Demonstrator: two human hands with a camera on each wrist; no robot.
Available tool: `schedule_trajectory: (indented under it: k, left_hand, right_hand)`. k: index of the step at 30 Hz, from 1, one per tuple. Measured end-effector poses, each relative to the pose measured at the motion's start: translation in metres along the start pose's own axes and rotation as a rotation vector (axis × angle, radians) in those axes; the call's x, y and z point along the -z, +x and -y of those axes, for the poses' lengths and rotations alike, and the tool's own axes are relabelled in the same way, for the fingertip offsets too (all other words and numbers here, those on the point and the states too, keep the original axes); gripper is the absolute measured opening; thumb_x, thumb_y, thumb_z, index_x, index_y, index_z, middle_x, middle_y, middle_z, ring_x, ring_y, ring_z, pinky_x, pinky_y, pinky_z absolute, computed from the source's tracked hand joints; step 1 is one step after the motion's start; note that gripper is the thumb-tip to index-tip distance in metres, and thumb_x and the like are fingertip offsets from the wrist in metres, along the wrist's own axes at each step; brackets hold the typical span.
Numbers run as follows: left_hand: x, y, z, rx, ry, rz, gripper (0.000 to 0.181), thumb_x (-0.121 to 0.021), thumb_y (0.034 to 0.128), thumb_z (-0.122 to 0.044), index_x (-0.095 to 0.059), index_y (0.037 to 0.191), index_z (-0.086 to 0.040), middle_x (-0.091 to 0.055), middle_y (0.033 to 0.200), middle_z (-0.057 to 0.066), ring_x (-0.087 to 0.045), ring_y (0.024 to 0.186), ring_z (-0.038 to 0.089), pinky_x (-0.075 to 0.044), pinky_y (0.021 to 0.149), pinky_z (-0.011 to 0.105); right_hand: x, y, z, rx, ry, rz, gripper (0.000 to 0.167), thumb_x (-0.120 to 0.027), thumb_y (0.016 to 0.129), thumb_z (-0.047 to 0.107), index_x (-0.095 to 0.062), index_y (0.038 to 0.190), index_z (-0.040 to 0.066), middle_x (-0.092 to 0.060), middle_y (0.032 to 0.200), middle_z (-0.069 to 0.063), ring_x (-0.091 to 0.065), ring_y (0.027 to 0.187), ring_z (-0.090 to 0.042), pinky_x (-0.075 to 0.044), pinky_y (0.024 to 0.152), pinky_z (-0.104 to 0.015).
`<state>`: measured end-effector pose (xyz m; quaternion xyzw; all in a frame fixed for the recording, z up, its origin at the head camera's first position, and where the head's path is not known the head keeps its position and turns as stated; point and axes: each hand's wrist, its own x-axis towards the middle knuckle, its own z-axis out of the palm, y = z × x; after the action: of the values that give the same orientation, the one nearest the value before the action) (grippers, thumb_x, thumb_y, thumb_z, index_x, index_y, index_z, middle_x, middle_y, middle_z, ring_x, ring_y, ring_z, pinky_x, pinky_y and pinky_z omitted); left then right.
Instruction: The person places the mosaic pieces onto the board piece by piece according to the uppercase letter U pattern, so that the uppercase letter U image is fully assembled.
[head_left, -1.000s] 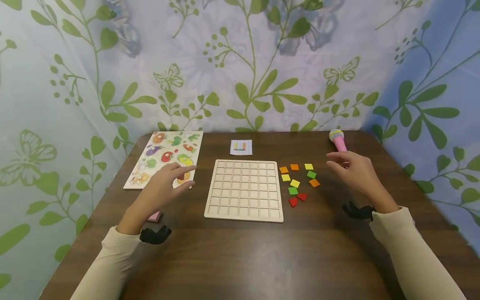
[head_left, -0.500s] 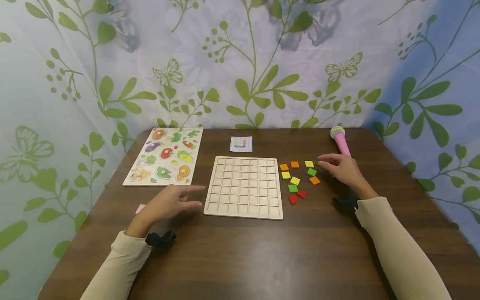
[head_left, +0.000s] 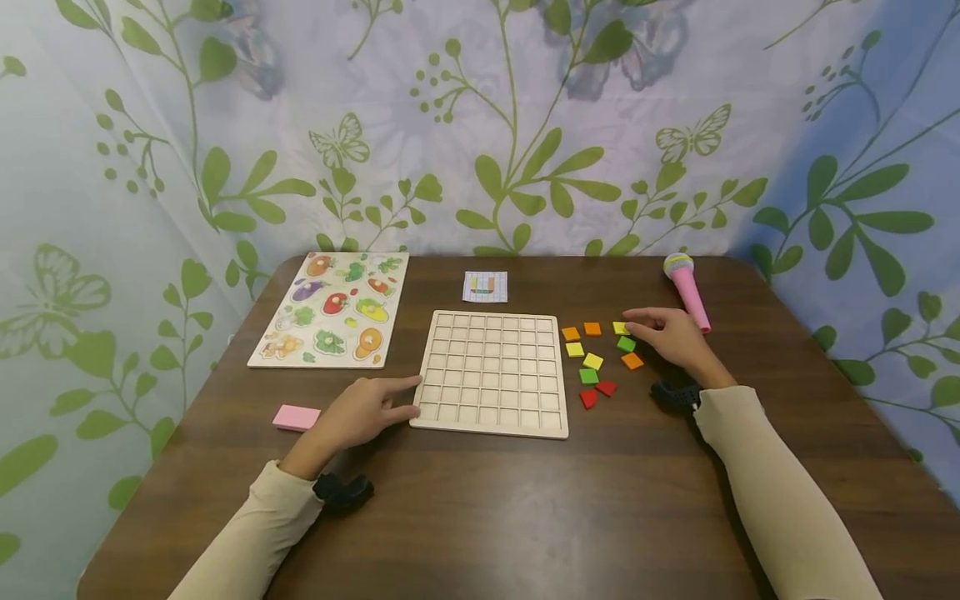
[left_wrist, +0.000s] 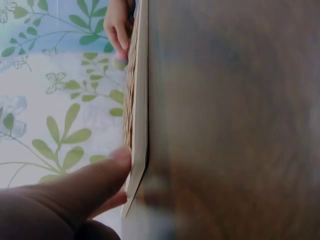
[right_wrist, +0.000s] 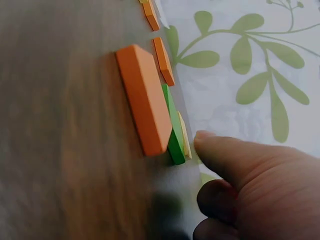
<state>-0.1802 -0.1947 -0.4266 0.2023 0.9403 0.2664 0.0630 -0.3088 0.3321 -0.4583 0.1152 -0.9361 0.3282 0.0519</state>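
Observation:
A square wooden grid board (head_left: 491, 375) lies at the middle of the table. The left hand (head_left: 360, 415) touches its left edge with thumb and finger extended; in the left wrist view a fingertip of that hand (left_wrist: 80, 190) rests against the board's edge (left_wrist: 141, 110). Over at the right, the right hand (head_left: 671, 337) has its fingertips at a yellow tile (head_left: 620, 328). In the right wrist view the thumb of the right hand (right_wrist: 250, 170) is beside the yellow tile (right_wrist: 185, 136), behind a green tile (right_wrist: 173, 125) and an orange tile (right_wrist: 144, 100); a grip on it cannot be made out.
Several yellow, orange, green and red tiles (head_left: 588, 377) lie right of the board. A patterned card (head_left: 485, 287) is behind it. A vegetable puzzle (head_left: 330, 312) lies back left, a pink block (head_left: 296, 417) near the left wrist, a pink toy microphone (head_left: 690, 293) back right.
The left hand has come down and rightward from over the puzzle to the board's edge, uncovering the pink block. The right hand has moved left to the yellow tile.

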Motion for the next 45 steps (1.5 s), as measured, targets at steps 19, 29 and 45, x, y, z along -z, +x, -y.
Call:
schedule_trajectory:
  k: [19,29,45]
  left_hand:
    - [-0.0049,0.0011,-0.0046,0.024,-0.036,0.010,0.058,-0.074,0.0951,-0.037,-0.059,0.147,-0.017,-0.039,0.056,-0.008,-0.032,0.050,0.007,-0.033,0.051,0.025]
    - [-0.0062,0.0006,-0.0042,0.026,-0.037,0.003,0.058,-0.073,0.0951,-0.038,-0.059,0.147,-0.017,-0.040,0.055,-0.007,-0.033,0.049,0.007,-0.034,0.051,0.025]
    - [-0.0063,-0.0012,-0.0047,0.025,-0.018,0.018,0.059,-0.072,0.0956,-0.039,-0.057,0.149,-0.020,-0.041,0.056,-0.007,-0.033,0.049,0.007,-0.034,0.050,0.025]
  right_hand:
    - [0.0038,-0.0005,0.0035,0.063,-0.083,0.039,0.037,-0.070,0.099,0.036,-0.075,0.124,0.010,-0.050,0.064,-0.001,-0.046,0.058,-0.020,-0.035,0.054,-0.030]
    - [0.0077,-0.0032,0.0011,0.055,-0.078,0.054,0.036,-0.074,0.097,0.031,-0.074,0.123,0.006,-0.054,0.069,-0.003,-0.047,0.059,-0.020,-0.035,0.053,-0.030]
    - [0.0037,-0.0042,0.0013,0.017,-0.079,0.044,0.036,-0.073,0.096,0.035,-0.075,0.119,0.007,-0.054,0.069,-0.003,-0.047,0.059,-0.021,-0.035,0.054,-0.030]
